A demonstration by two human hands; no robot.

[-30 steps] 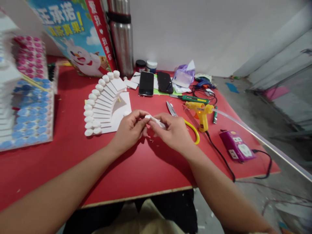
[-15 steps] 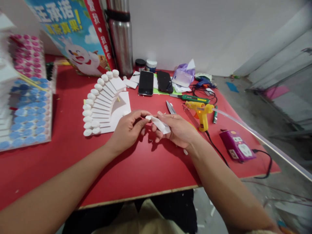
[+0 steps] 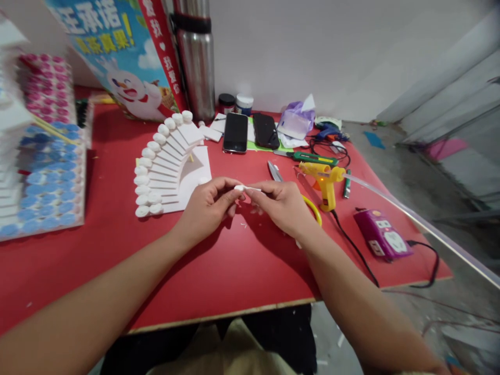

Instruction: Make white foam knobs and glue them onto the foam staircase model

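Above the red table's middle, a small white paper roll (image 3: 239,188) sits pinched between the thumb and fingers of my left hand (image 3: 207,208). My right hand (image 3: 284,204) pinches the strip's loose end, thumb on top and fingers curled behind. Partly under my right hand lie scissors, with the blade (image 3: 275,171) beyond it and a yellow handle (image 3: 313,210) beside the wrist. Left of my hands stands a fan-shaped white board piece (image 3: 172,172), its slats tipped with similar white rolls (image 3: 143,181).
A yellow glue gun (image 3: 322,179) with a long clear stick rests right, by a purple power box (image 3: 383,234) and its cable. Phones (image 3: 235,133), a green-handled cutter (image 3: 314,158) and a steel flask (image 3: 196,67) are behind. Blue rolls (image 3: 49,190) stand left.
My right hand has turned over from palm-up to palm-down, and the strip now shows as a thin edge. My left hand keeps its pinch on the roll.
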